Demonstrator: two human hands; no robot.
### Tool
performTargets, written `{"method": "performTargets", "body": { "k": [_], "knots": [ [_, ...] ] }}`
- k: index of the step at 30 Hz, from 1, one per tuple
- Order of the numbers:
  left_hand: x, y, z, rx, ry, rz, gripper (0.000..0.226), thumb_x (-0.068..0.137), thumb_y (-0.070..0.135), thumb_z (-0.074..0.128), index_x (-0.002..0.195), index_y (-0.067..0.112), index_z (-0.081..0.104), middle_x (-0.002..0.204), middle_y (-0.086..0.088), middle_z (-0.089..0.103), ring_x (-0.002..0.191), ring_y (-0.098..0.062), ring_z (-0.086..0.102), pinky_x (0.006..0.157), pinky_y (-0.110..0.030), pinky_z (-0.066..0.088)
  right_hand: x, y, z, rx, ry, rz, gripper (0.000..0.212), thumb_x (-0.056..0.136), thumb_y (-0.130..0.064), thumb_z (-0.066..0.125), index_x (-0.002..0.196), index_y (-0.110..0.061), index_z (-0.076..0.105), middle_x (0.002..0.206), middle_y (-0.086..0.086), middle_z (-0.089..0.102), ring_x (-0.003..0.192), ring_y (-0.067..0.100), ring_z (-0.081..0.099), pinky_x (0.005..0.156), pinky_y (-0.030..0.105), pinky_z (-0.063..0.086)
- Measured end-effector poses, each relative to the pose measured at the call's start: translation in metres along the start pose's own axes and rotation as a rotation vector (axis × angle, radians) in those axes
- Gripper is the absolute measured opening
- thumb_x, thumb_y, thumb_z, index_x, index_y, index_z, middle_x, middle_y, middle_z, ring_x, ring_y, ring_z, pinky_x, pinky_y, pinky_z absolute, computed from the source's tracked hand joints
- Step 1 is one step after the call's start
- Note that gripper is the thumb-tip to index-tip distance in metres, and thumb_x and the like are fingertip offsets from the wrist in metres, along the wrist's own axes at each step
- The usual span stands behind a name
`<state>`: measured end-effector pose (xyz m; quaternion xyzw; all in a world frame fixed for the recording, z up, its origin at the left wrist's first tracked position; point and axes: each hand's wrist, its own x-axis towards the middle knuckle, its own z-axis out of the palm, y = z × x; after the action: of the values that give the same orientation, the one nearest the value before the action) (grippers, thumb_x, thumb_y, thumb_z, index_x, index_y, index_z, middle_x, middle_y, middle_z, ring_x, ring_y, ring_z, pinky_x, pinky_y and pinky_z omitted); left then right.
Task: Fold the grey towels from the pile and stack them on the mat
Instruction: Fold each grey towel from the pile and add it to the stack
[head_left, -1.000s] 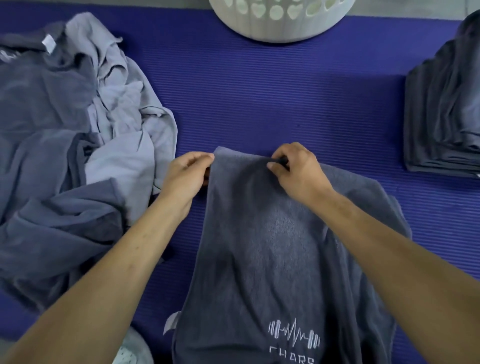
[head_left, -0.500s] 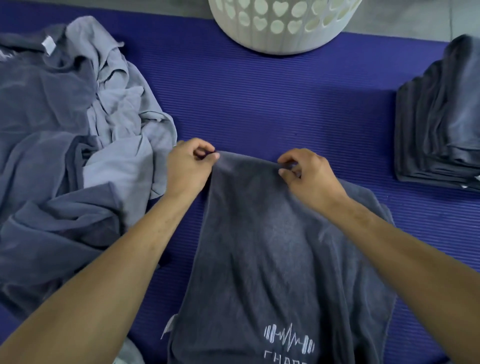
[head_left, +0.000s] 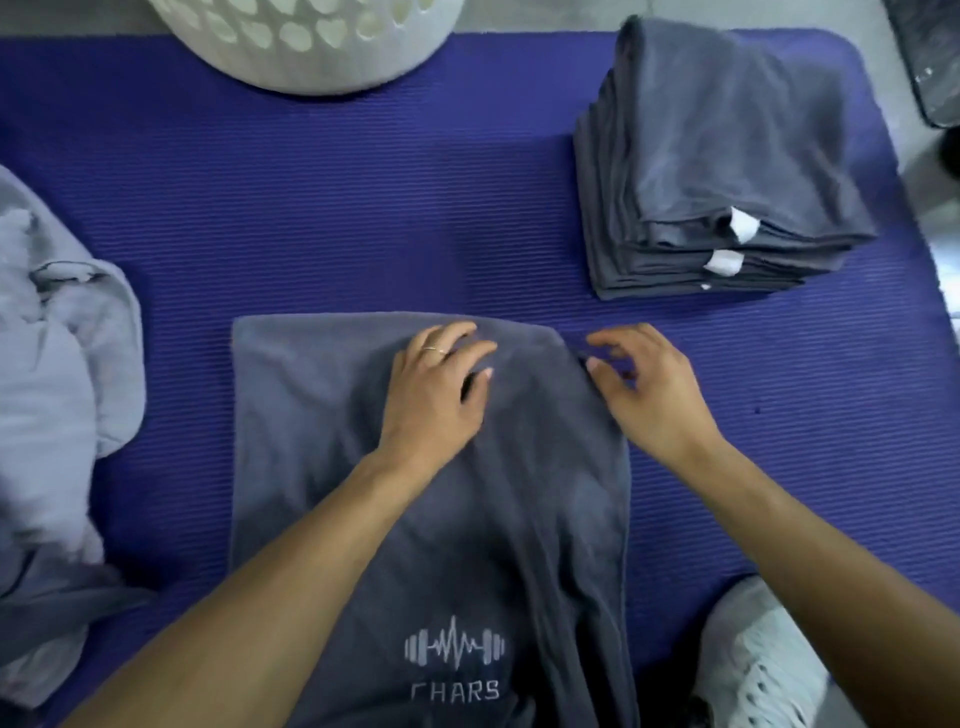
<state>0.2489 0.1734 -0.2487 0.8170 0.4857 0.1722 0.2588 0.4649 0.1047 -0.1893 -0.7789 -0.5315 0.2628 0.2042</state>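
Head view: towel (head_left: 322, 415) lies flat on mat (head_left: 311, 208). Left hand (head_left: 436, 389) rests on it, fingers spread. Right hand (head_left: 644, 384) loosely open at towel's right corner. Stack (head_left: 727, 156) far right; pile (head_left: 57, 389) left.

white laundry basket (head_left: 311, 47) w/ heart cutouts, white sneaker (head_left: 753, 660)

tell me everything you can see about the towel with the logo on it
The dark grey towel looks like soft terry and lies flat on the purple mat, its far edge straight. Near the viewer it carries a pale barbell-and-pulse logo over the letters "CHARS". The left hand rests on its far part, fingers spread; the right hand is at its far right corner, fingers loosely curled.
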Motion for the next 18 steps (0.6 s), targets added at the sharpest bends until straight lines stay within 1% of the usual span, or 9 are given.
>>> {"method": "performTargets", "body": {
  "k": [1,3,6,8,10,12,15,16,18],
  "knots": [
    [-0.003,-0.001,0.006,0.076,0.016,0.025,0.031,0.094,0.027,0.054,0.121,0.020,0.069,0.137,-0.002,0.057,0.124,-0.024,0.050,0.101,-0.041,0.040,0.001,0.004,0.001,0.011,-0.007,0.031,0.029,0.094,-0.020,0.063,0.122,-0.014,0.065,0.112,-0.006,0.058,0.104,0.011,0.058,0.089,0.020,0.046],
    [-0.008,-0.005,0.011,0.189,0.036,0.076,0.036,0.095,0.028,0.047,0.124,0.018,0.067,0.141,-0.005,0.055,0.126,-0.030,0.050,0.102,-0.043,0.038,0.007,0.007,0.002,0.042,-0.063,0.079,0.035,0.094,-0.025,0.062,0.128,-0.016,0.062,0.115,-0.003,0.058,0.103,0.011,0.058,0.089,0.019,0.043],
    [-0.007,-0.005,0.012,0.270,0.011,0.088,0.040,0.096,0.028,0.043,0.127,0.017,0.065,0.144,-0.007,0.053,0.127,-0.031,0.047,0.104,-0.043,0.033,0.019,0.008,-0.005,0.113,-0.203,0.171,0.035,0.094,-0.032,0.063,0.127,-0.019,0.061,0.102,-0.005,0.063,0.097,0.010,0.059,0.082,0.018,0.041],
    [-0.009,-0.001,0.011,0.311,-0.017,0.068,0.042,0.097,0.030,0.040,0.131,0.018,0.062,0.146,-0.007,0.050,0.131,-0.030,0.043,0.105,-0.045,0.032,0.026,0.009,-0.010,0.148,-0.311,0.199,0.024,0.093,-0.030,0.065,0.116,-0.020,0.066,0.088,-0.010,0.066,0.085,0.007,0.060,0.070,0.015,0.043],
    [-0.010,0.001,0.010,0.327,-0.039,0.054,0.044,0.097,0.030,0.038,0.133,0.018,0.060,0.148,-0.007,0.047,0.133,-0.030,0.041,0.106,-0.047,0.033,0.030,0.011,-0.011,0.147,-0.351,0.205,0.008,0.092,-0.025,0.066,0.096,-0.019,0.068,0.078,-0.013,0.065,0.073,0.004,0.059,0.058,0.009,0.040],
    [-0.009,0.002,0.010,0.333,-0.045,0.049,0.044,0.097,0.031,0.037,0.134,0.018,0.058,0.149,-0.008,0.047,0.133,-0.030,0.041,0.106,-0.049,0.035,0.030,0.013,-0.012,0.200,-0.222,0.242,0.013,0.094,-0.023,0.063,0.083,-0.016,0.065,0.071,-0.009,0.062,0.064,0.005,0.055,0.049,0.009,0.037],
    [-0.009,0.004,0.010,0.350,-0.031,0.046,0.045,0.097,0.031,0.037,0.134,0.018,0.059,0.148,-0.008,0.047,0.133,-0.030,0.041,0.106,-0.049,0.034,0.019,0.024,-0.017,0.435,0.125,0.405,0.017,0.096,-0.024,0.061,0.083,-0.014,0.062,0.073,-0.005,0.062,0.064,0.005,0.054,0.049,0.009,0.038],
    [-0.009,0.004,0.011,0.355,-0.026,0.045,0.045,0.096,0.030,0.037,0.135,0.018,0.059,0.148,-0.008,0.047,0.132,-0.030,0.041,0.106,-0.049,0.034,0.013,0.027,-0.018,0.488,0.170,0.434,0.016,0.095,-0.026,0.063,0.082,-0.017,0.062,0.074,-0.007,0.062,0.065,0.003,0.055,0.050,0.008,0.038],
    [-0.009,0.005,0.011,0.359,-0.016,0.046,0.046,0.096,0.030,0.038,0.135,0.018,0.058,0.148,-0.008,0.047,0.132,-0.030,0.040,0.106,-0.049,0.034,0.003,0.031,-0.016,0.520,0.121,0.440,0.014,0.093,-0.027,0.066,0.080,-0.021,0.062,0.074,-0.010,0.063,0.067,0.002,0.057,0.056,0.009,0.041]
  ]
}}
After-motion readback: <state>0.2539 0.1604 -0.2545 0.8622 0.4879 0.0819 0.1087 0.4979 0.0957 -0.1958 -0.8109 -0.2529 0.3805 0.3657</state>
